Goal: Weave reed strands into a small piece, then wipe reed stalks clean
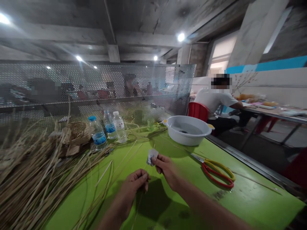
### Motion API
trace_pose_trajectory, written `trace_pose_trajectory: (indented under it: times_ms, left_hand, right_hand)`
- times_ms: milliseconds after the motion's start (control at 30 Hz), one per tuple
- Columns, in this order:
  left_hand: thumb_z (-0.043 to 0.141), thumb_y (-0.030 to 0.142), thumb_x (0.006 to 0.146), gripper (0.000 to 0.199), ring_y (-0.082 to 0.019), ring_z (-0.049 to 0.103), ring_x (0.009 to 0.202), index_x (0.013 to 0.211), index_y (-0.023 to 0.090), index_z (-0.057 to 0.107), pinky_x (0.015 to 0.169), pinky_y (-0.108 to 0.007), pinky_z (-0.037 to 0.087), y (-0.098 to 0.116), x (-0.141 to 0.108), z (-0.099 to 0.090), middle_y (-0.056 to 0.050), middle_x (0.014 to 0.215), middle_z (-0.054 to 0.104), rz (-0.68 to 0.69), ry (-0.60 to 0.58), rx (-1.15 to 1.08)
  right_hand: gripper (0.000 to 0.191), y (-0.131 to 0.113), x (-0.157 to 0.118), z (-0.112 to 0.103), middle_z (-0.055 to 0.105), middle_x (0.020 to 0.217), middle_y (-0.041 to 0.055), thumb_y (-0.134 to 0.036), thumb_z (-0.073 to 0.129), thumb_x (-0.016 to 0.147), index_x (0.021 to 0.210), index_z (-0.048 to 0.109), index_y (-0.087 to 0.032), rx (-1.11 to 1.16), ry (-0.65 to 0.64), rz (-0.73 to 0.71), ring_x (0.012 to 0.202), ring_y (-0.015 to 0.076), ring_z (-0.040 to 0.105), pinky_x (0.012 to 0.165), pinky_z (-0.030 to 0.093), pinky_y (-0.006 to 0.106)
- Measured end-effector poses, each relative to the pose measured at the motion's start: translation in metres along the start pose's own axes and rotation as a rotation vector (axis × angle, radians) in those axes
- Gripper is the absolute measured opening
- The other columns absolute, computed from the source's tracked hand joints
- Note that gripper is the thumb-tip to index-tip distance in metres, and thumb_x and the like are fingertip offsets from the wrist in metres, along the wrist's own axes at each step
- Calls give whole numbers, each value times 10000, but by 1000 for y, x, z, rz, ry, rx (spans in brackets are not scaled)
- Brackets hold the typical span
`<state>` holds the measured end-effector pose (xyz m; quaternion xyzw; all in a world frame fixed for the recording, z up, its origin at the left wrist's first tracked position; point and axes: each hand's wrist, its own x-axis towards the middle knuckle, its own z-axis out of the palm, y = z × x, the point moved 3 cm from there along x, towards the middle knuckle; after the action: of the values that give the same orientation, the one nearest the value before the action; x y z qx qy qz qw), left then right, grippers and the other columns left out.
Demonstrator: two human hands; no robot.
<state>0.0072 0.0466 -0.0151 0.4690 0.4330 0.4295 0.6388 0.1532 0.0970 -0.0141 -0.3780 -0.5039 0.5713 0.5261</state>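
My right hand (pixel 165 167), at the middle of the view, pinches a small flat whitish-grey piece with dark marks (pixel 152 156) between thumb and fingers. I cannot tell whether it is paper, plastic or metal. Just to its lower left, my left hand (pixel 136 183) is closed in a pinch on a thin plant strip (pixel 134 217), which trails down toward the near side. The strip's upper end runs up toward the small flat piece. Both hands are held above the green table (pixel 192 204), close together but apart.
Long dry plant strips (pixel 28 191) cover the left side, with a woven basket (pixel 76 132) behind. Several water bottles (pixel 119 126) stand near the perforated metal screen (pixel 153 83). A basin of water (pixel 188 134) and open scissors (pixel 216 172) are at right. A seated person (pixel 213 99) works beyond.
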Motion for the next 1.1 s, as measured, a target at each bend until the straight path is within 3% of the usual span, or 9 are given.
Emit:
trace_pose_trajectory:
  times_ms: [167,333,400,600,867,1033,1100]
  left_hand:
    - [736,480,726,354,-83,395,531,749,154,599,554,-205,275,-6,2,1,30,549,522,-41,-34,-59]
    - [730,490,734,368,-73,369,503,737,153,585,522,-203,234,-6,-1,5,34,534,511,-55,-55,-91]
    - [729,474,741,359,-66,359,482,725,151,575,513,-201,215,-7,-2,6,37,512,508,-67,-60,-131]
    - [775,400,689,324,-56,351,435,725,146,577,505,-206,246,-11,-1,5,58,474,473,-88,-56,-342]
    - [681,392,787,281,-65,344,440,711,147,567,496,-225,236,-13,-7,11,59,476,440,-67,-159,-364]
    - [710,390,743,281,-66,343,432,724,146,573,503,-236,242,-13,-7,11,63,464,440,-92,-128,-403]
    - [717,400,729,290,-67,337,429,727,153,566,504,-238,239,-13,-7,11,68,456,434,-102,-119,-412]
  right_hand:
    - [310,-1,-6,9,547,615,-17,-489,744,678,698,669,-189,10,-87,37,505,102,315,484,212,263]
    - [313,-3,1,-6,515,588,-28,-483,757,659,680,644,-192,13,106,12,497,101,292,493,191,266]
    - [318,-5,1,-7,497,586,-32,-493,747,679,682,641,-193,12,125,5,496,100,283,495,181,267]
    - [331,0,-12,15,556,628,-4,-512,739,705,716,668,-189,-9,-145,88,517,111,346,491,217,260]
    - [332,-2,-5,-3,521,632,-24,-500,762,702,744,672,-184,20,35,35,526,95,294,496,198,250]
    - [343,1,-13,10,574,648,-6,-501,779,677,766,696,-180,-16,-153,90,526,99,340,478,230,239]
    - [346,1,-15,12,592,651,2,-496,791,657,764,706,-179,-36,-171,98,537,106,368,478,245,237]
